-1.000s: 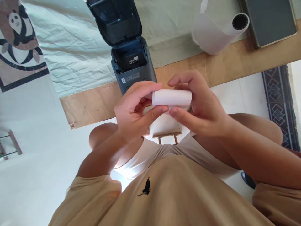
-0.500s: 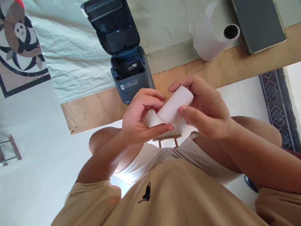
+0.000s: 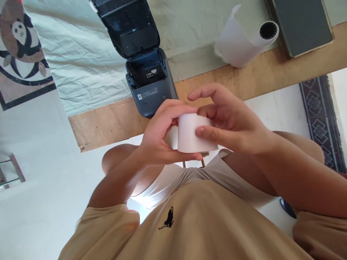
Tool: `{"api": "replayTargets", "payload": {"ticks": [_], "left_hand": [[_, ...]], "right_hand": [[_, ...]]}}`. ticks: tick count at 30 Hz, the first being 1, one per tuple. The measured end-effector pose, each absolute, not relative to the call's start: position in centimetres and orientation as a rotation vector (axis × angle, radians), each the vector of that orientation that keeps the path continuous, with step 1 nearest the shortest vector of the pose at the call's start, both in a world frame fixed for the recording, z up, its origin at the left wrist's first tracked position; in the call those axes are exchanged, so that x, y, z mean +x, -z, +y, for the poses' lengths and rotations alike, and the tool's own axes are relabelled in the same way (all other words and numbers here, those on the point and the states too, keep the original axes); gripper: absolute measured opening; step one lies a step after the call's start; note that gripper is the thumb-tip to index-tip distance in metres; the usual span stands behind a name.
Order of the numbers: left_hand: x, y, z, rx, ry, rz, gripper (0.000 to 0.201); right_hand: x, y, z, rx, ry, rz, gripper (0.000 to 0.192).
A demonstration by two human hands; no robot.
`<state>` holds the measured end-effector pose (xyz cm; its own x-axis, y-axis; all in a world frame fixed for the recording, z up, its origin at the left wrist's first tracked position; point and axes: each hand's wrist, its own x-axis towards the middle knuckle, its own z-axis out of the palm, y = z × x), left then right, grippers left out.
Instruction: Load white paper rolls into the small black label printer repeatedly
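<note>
A small white paper roll [image 3: 193, 134] is held between both my hands, its axis roughly upright in the picture. My left hand [image 3: 162, 135] cups it from the left, thumb under it and fingers over its top edge. My right hand [image 3: 230, 121] grips it from the right, thumb across its front. Just behind my hands, a dark grey-blue label printer [image 3: 151, 92] sits on the table with its lid [image 3: 127, 27] swung open, showing the paper bay.
A partly unrolled white paper roll [image 3: 242, 43] with a black core lies at the back right. A dark flat tablet-like slab [image 3: 300, 25] is beside it. Pale green cloth [image 3: 81, 65] covers the wooden table [image 3: 108, 122]. A panda mat [image 3: 21, 47] lies left, a patterned rug [image 3: 322, 119] right.
The small roll has turned in my hands from lying sideways, through a tilt, to standing on end. My right thumb has moved onto its front.
</note>
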<state>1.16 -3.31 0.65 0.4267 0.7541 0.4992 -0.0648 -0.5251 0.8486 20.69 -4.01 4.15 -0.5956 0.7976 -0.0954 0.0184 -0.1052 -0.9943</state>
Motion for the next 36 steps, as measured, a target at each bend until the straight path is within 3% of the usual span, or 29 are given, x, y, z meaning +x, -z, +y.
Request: {"api": "replayTargets", "payload": {"ticks": [4,6,9,12,17,21,26,31,36], "left_hand": [[1.0,-1.6,-3.6,1.584,-1.008,0.711,0.056],[0.9,-1.3,-3.2,1.503,-0.977,0.685,0.057],[0.8,-0.1,-2.5,1.489,-1.016,0.311,0.075],[0.8,0.4,-2.8,1.345,-0.868,0.619,0.065],[2.2,-0.7,-4.3,1.414,-0.997,0.706,0.068],[3.3,-2.0,-4.8,1.451,-1.042,0.811,0.059],[2.5,-2.8,-5.2,1.514,-1.097,0.836,0.05],[1.4,-0.9,-4.2,1.615,-1.18,0.8,0.031],[1.6,0.8,-2.9,1.651,-1.436,0.568,0.038]], "right_hand": [[20.7,-3.8,-3.7,-0.864,-1.652,-1.651,0.046],[20.5,-3.6,-3.7,-0.862,-1.532,-1.73,0.046],[20.1,-3.3,-4.0,-0.939,-1.026,-1.989,0.042],[19.7,-2.9,-4.2,-0.981,-0.564,-2.064,0.039],[19.4,-2.5,-4.1,-0.83,-0.282,-2.064,0.019],[19.8,-3.1,-3.9,-0.82,-0.289,-2.13,0.026],[19.9,-3.3,-4.3,-0.817,-0.617,-2.078,0.031],[19.8,-3.0,-4.6,-0.871,-0.945,-1.958,0.023],[19.6,-3.4,-4.4,-0.904,-0.802,-2.006,0.028]]}}
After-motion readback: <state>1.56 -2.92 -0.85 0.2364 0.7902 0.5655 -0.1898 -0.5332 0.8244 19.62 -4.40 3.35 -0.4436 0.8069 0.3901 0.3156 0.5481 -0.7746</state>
